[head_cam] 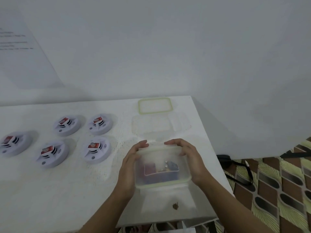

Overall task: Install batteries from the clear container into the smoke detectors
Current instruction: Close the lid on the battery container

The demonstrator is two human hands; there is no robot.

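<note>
On the bench, the container with batteries in it sits between the fingers of the left hand and right hand, five detectors lie left of them, a tub just beyond, a lid behind that.

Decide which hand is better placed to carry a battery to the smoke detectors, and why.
Probably the left. The left hand grips the clear container on its left side, and all five smoke detectors lie to that side; the right hand grips the opposite side.

White table, white detectors with red batteries, green-rimmed lid, brown-yellow patterned floor
</note>
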